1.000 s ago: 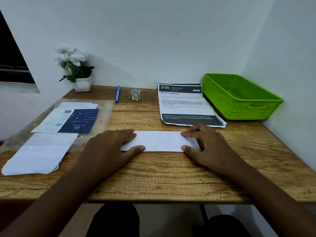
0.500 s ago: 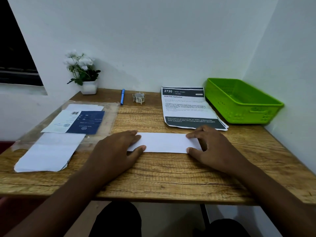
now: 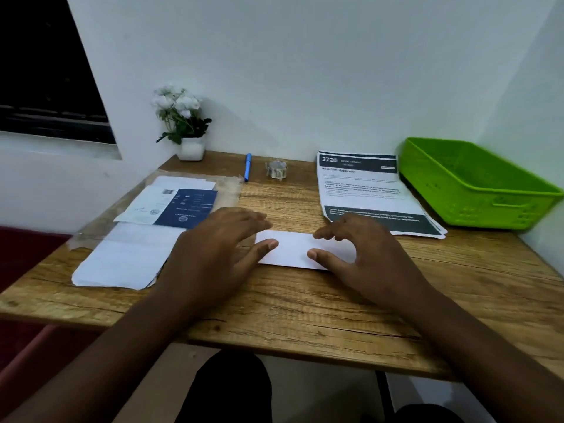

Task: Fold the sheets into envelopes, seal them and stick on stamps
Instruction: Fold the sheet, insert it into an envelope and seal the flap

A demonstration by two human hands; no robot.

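A white sheet folded into a long narrow strip [image 3: 293, 250] lies flat on the wooden desk [image 3: 305, 306] in front of me. My left hand [image 3: 222, 248] lies over its left end with the fingers straight and the thumb on the paper. My right hand [image 3: 363, 254] covers its right end, thumb on the paper and fingers lightly bent above it. A stack of plain white sheets [image 3: 128, 257] lies at the left. Above it sits a clear plastic sleeve [image 3: 227, 190] with a blue and white printed sheet [image 3: 177, 206].
A printed paper stack [image 3: 366, 190] lies at the back right beside a green plastic basket [image 3: 476, 184]. A blue pen [image 3: 247, 167], a small tape roll [image 3: 277, 170] and a white flower pot [image 3: 190, 148] stand along the wall. Walls close the back and right.
Both hands have slid inward along the folded strip, so less of it shows between them. The right hand's fingers have lifted slightly. The camera has tilted up and to the left.
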